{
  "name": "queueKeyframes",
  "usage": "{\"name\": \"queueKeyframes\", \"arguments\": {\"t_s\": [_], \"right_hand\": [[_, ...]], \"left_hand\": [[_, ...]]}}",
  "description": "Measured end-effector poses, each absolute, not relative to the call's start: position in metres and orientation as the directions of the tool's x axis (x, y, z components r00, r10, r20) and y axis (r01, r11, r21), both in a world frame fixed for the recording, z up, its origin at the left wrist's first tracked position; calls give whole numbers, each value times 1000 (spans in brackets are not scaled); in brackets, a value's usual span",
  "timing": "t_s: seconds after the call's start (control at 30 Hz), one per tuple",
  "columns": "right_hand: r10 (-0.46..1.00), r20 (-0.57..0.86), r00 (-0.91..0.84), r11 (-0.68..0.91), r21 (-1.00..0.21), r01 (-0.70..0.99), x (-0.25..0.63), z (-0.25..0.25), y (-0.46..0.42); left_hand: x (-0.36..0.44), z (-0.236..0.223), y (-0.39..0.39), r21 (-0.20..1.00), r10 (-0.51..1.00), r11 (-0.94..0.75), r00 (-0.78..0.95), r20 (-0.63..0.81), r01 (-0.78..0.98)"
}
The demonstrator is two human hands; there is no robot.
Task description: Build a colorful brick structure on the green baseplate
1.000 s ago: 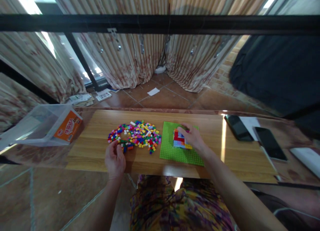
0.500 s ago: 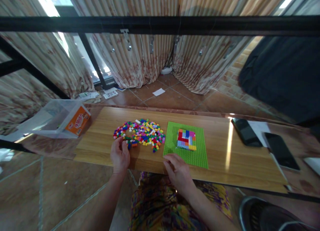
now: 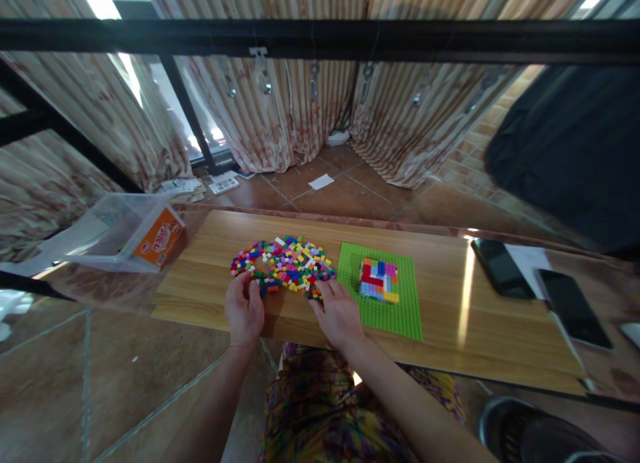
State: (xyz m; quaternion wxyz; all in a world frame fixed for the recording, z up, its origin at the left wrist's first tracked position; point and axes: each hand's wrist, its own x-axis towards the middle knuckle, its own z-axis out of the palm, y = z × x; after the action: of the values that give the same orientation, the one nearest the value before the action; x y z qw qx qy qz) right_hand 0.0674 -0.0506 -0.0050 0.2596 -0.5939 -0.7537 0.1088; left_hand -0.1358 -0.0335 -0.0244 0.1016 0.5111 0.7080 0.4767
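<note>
Now, from the head view, the right hand [image 3: 340, 316] has moved from the green baseplate's [image 3: 407, 316] near corner to the right end of the brick pile [image 3: 300, 263], fingers loosely bent. The left hand [image 3: 244, 308] stays half-curled at its near-left edge; whether either pinches a brick, I can't tell. One baseplate carries one multicoloured brick build [image 3: 380, 281]; two phones [image 3: 503, 269] and one clear bin [image 3: 113, 239] flank them. Loose bricks are too many to count.

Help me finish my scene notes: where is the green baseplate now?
In the head view, the green baseplate lies on the wooden board, just right of the loose bricks, with the right hand at its near left corner.
</note>
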Motion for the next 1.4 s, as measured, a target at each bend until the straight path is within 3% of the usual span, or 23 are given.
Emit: {"name": "queueKeyframes", "arguments": {"t_s": [0.3,0.53,0.83,1.1,1.4], "right_hand": [[968,221,-118,239,-676,697,81,-8,-36],[970,220,-100,234,-757,610,93,-6,-41],[961,268,-70,236,-657,716,103,5,-27],[994,62,-87,105,-440,892,88,16,2],[981,70,-183,190,-578,794,68,13,1]], "left_hand": [[-134,-23,-36,770,827,25,-446,343,638],[-132,-20,-38,769,828,19,-442,347,639],[-133,-22,-38,770,817,-13,-437,376,638],[-133,-25,-40,842,787,-23,-510,347,539],[-130,-19,-43,861,795,-23,-513,323,507]]}}
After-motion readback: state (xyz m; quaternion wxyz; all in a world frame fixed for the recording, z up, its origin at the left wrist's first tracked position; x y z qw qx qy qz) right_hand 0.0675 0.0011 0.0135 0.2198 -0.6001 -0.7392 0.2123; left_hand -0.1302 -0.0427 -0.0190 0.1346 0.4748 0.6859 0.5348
